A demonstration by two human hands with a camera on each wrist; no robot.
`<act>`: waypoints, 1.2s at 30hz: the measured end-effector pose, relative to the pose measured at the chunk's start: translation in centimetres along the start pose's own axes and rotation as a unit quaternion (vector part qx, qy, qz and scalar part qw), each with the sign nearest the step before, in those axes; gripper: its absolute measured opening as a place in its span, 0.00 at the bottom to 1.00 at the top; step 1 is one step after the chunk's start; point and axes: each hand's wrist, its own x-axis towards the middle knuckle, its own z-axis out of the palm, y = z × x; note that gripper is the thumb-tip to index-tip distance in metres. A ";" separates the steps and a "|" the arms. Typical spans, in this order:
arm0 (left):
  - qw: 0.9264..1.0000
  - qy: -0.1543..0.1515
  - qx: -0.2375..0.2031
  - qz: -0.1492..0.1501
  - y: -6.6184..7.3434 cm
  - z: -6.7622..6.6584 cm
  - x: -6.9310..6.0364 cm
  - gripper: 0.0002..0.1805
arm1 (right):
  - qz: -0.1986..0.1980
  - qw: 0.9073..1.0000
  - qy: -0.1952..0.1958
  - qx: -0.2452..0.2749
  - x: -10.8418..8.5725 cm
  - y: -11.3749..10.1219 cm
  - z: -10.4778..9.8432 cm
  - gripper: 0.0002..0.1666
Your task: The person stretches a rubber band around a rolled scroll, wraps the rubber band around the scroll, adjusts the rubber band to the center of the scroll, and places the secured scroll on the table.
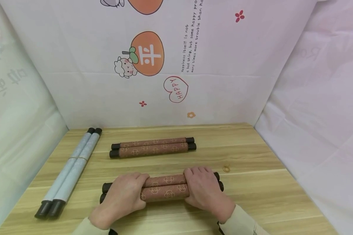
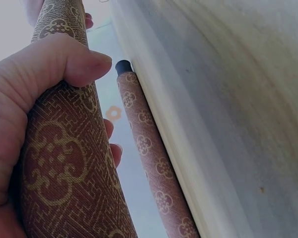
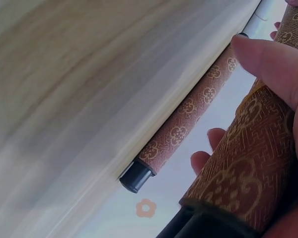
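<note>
Two brown scrolls with gold flower patterns and black end knobs lie side by side as a rolled pair (image 1: 164, 193) near the front of the table. My left hand (image 1: 126, 192) grips this pair near its left end, thumb on the near side. Near the right end, my right hand (image 1: 204, 189) holds the same pair with fingers over the top. In the left wrist view the thumb (image 2: 87, 67) lies across the patterned scroll (image 2: 54, 163). In the right wrist view the fingertips (image 3: 201, 161) show past the far side of the held scroll (image 3: 233, 183).
Behind the hands lies another brown scroll pair (image 1: 153, 149). At the left, a longer pale blue scroll pair (image 1: 72, 166) is tied with a thin band (image 1: 77, 158). A loose rubber band (image 1: 226, 169) rests on the wooden table (image 1: 267, 202). Printed white sheets (image 1: 217, 98) enclose it.
</note>
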 end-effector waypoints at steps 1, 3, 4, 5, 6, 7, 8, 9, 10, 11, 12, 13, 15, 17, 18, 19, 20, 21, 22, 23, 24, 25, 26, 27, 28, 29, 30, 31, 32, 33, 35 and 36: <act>1.000 0.001 -0.003 0.002 0.1 0.0 0.0 0.26 | -0.002 1.000 0.001 0.001 0.0 -0.1 0.0 0.38; 1.000 0.001 -0.007 0.006 0.2 0.0 0.1 0.26 | -0.004 1.000 0.000 0.001 0.1 -0.4 0.0 0.38; 1.000 0.001 -0.009 0.008 0.2 0.0 0.1 0.26 | -0.005 1.000 0.000 0.000 0.1 -0.5 0.0 0.38; 1.000 0.001 -0.010 0.008 0.3 0.1 0.1 0.26 | -0.005 1.000 -0.002 -0.001 0.1 -0.6 0.0 0.39; 1.000 0.000 -0.009 0.008 0.3 0.1 0.2 0.26 | -0.004 1.000 -0.003 -0.003 0.2 -0.6 0.0 0.39; 1.000 0.000 -0.010 0.007 0.4 0.1 0.2 0.26 | -0.004 1.000 -0.003 -0.005 0.2 -0.7 0.0 0.40; 1.000 -0.001 -0.009 0.006 0.4 0.1 0.2 0.26 | -0.003 1.000 -0.004 -0.006 0.2 -0.7 0.0 0.40; 1.000 -0.002 -0.008 0.005 0.4 0.1 0.2 0.26 | -0.004 1.000 -0.004 -0.007 0.2 -0.7 0.0 0.40; 1.000 -0.002 -0.008 0.004 0.4 0.1 0.2 0.26 | -0.004 1.000 -0.003 -0.007 0.2 -0.8 0.0 0.40; 1.000 -0.003 -0.008 0.003 0.4 0.1 0.2 0.26 | -0.005 1.000 -0.001 -0.006 0.2 -0.8 0.0 0.39; 1.000 -0.002 -0.008 0.004 0.4 0.1 0.2 0.26 | -0.007 1.000 0.000 -0.006 0.2 -0.8 0.0 0.39; 1.000 -0.002 -0.008 0.004 0.4 0.1 0.2 0.26 | -0.008 1.000 0.002 -0.005 0.2 -0.9 0.0 0.38; 1.000 -0.001 -0.009 0.005 0.4 0.1 0.2 0.26 | -0.010 1.000 0.006 -0.003 0.3 -0.9 0.0 0.38; 1.000 -0.001 -0.010 0.006 0.4 0.1 0.2 0.26 | -0.011 1.000 0.008 -0.002 0.3 -1.0 0.0 0.37; 1.000 0.000 -0.010 0.006 0.5 0.1 0.2 0.26 | -0.011 1.000 0.007 0.000 0.3 -1.0 0.0 0.37; 1.000 0.001 -0.010 0.007 0.5 0.2 0.2 0.26 | -0.011 1.000 0.008 0.001 0.3 -1.1 -0.1 0.37; 1.000 0.001 -0.011 0.007 0.5 0.2 0.2 0.26 | -0.011 1.000 0.008 0.001 0.3 -1.2 -0.1 0.37; 1.000 0.001 -0.012 0.007 0.5 0.2 0.2 0.26 | -0.010 1.000 0.007 0.001 0.3 -1.2 -0.1 0.37; 1.000 0.001 -0.012 0.007 0.5 0.2 0.2 0.26 | -0.010 1.000 0.008 0.001 0.4 -1.3 -0.1 0.37; 1.000 0.000 -0.013 0.006 0.6 0.3 0.3 0.26 | -0.010 1.000 0.009 0.001 0.4 -1.4 0.0 0.37; 1.000 -0.001 -0.013 0.005 0.6 0.3 0.3 0.26 | -0.010 1.000 0.011 0.000 0.4 -1.4 0.0 0.37; 1.000 -0.003 -0.013 0.004 0.6 0.3 0.3 0.26 | -0.010 1.000 0.013 -0.002 0.4 -1.5 0.1 0.38; 1.000 -0.005 -0.013 0.003 0.6 0.3 0.3 0.27 | -0.009 1.000 0.015 -0.004 0.4 -1.5 0.1 0.38; 1.000 -0.006 -0.012 0.002 0.7 0.3 0.3 0.27 | -0.009 1.000 0.018 -0.006 0.4 -1.6 0.2 0.38; 1.000 -0.007 -0.011 0.002 0.7 0.3 0.2 0.27 | -0.009 1.000 0.021 -0.009 0.4 -1.6 0.3 0.38; 1.000 -0.007 -0.009 0.001 0.7 0.3 0.2 0.28 | -0.008 1.000 0.024 -0.010 0.4 -1.6 0.3 0.39; 1.000 -0.007 -0.008 0.001 0.7 0.4 0.2 0.28 | -0.008 1.000 0.025 -0.011 0.4 -1.7 0.4 0.39; 1.000 -0.007 -0.007 0.000 0.7 0.3 0.2 0.28 | -0.008 1.000 0.026 -0.012 0.4 -1.7 0.4 0.40; 1.000 -0.007 -0.006 0.000 0.7 0.3 0.2 0.28 | -0.007 1.000 0.026 -0.011 0.4 -1.7 0.4 0.40; 1.000 -0.008 -0.005 0.000 0.7 0.3 0.2 0.28 | -0.005 1.000 0.024 -0.010 0.3 -1.7 0.4 0.41; 1.000 -0.009 -0.003 0.000 0.7 0.3 0.2 0.28 | -0.003 1.000 0.016 -0.002 0.3 -1.7 0.2 0.43; 1.000 -0.010 -0.003 0.000 0.7 0.3 0.2 0.28 | -0.002 1.000 0.011 0.004 0.3 -1.7 0.2 0.44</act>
